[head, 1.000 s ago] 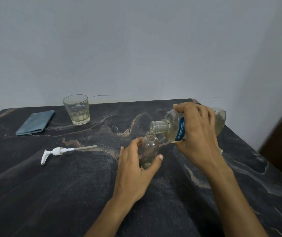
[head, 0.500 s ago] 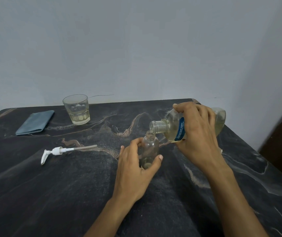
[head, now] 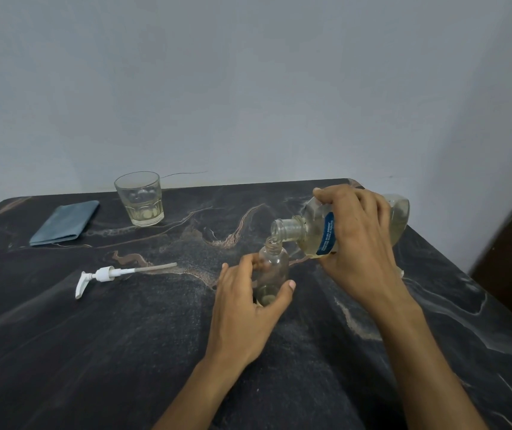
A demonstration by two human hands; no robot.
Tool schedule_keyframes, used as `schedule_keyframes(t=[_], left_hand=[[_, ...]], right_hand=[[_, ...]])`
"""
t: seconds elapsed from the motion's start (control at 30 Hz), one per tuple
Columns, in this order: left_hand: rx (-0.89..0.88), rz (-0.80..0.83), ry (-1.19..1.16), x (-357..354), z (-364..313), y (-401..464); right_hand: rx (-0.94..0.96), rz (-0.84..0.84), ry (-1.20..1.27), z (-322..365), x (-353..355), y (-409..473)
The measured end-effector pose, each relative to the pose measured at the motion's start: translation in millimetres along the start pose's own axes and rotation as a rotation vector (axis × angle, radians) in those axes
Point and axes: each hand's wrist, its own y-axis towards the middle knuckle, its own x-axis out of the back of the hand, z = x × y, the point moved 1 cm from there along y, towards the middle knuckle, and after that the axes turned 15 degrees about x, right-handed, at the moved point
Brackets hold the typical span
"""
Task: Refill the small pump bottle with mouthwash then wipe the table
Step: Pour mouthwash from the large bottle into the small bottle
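Left hand grasps the small bottle, upright on the table at frame centre. Right hand grips the tipped mouthwash bottle, mouth over the small bottle's neck. Centre left: detached pump. Upper left: glass, folded cloth.

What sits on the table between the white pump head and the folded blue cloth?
Nothing: the head view shows bare dark marble table between white pump head and blue cloth.

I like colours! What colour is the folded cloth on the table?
The folded cloth is greyish blue, seen in the head view, lying left of the glass.
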Motion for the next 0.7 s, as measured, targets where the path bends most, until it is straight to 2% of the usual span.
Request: schedule_keyframes(t=[0.7], left_hand=[[0.004, -0.004, 0.006, 1.1, -4.3, -0.5]], right_hand=[[-0.007, 0.010, 0.004, 1.1, 1.0, 1.0]])
